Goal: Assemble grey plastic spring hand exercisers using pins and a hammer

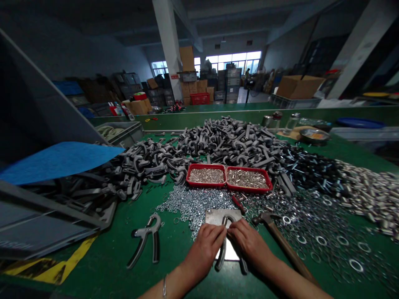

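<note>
A grey and black hand grip strengthener (pixel 222 258) lies over a shiny metal plate (pixel 215 215), its curved top away from me and its handles toward me. My left hand (pixel 208 245) closes its fingers on the left side, near the top of the handle. On the other side, my right hand (pixel 247 241) has its fingers pressed together on the gripper's upper part. Both sets of fingertips nearly meet, and they hide whatever small part is between them. A second hand grip strengthener (pixel 149 238) rests on the green table to the left.
Two red trays (pixel 205 185) of small metal pins stand behind the plate. Washers (pixel 183 203) and large rings (pixel 321 241) are scattered around. A hammer (pixel 280 238) lies right of my right hand. Grey handle parts (pixel 230 141) are heaped behind; a grey crate (pixel 56 220) stands left.
</note>
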`<state>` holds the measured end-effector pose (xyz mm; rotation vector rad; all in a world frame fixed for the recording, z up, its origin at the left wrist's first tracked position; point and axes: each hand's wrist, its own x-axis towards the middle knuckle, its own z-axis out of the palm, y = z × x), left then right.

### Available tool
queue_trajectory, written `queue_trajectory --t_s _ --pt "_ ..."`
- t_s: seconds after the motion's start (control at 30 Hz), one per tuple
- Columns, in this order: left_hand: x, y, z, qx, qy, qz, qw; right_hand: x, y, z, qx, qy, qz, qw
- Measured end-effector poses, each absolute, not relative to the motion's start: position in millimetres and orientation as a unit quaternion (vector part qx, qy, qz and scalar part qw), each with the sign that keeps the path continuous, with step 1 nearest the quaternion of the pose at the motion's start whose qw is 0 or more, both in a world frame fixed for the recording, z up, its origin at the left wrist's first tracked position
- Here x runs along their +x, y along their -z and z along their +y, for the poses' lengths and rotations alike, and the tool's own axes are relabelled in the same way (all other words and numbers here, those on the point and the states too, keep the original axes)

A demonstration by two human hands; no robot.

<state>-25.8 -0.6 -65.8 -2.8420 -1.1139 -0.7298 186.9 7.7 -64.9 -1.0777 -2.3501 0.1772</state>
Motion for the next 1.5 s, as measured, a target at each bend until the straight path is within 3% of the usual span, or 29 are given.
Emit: queue_trajectory --t_s 0.2,0.33,0.57,0.8,1.03,1.13,1.33,1.5 --pt "-21 60 -4 -0.912 0.183 -0.364 0.044 209 55 -16 -0.374 -0.049 -0.906 0.191" --pt "-18 59 -7 -0.918 0.175 -0.350 0.065 248 55 -43 -0.467 -0.097 -0.858 0.193" --pt "-19 62 -5 -0.909 0.189 -0.365 0.075 313 71 -78 -0.607 -0.050 -0.765 0.208" --pt "-12 46 11 -0.894 0.212 -0.393 -0.029 310 57 -83 -0.635 -0.048 -0.751 0.176" --pt "-2 26 30 -0.858 0.168 -0.468 -0.131 304 53 -81 -0.631 -0.063 -0.745 0.206" --pt "0 23 33 -0.879 0.136 -0.447 -0.099 306 55 -82 -0.632 -0.067 -0.744 0.207" --pt "8 23 32 -0.950 0.063 -0.291 0.095 313 55 -79 -0.630 -0.119 -0.739 0.206" --pt "4 28 38 -0.960 0.053 -0.266 0.065 319 44 -65 -0.639 -0.278 -0.662 0.275"
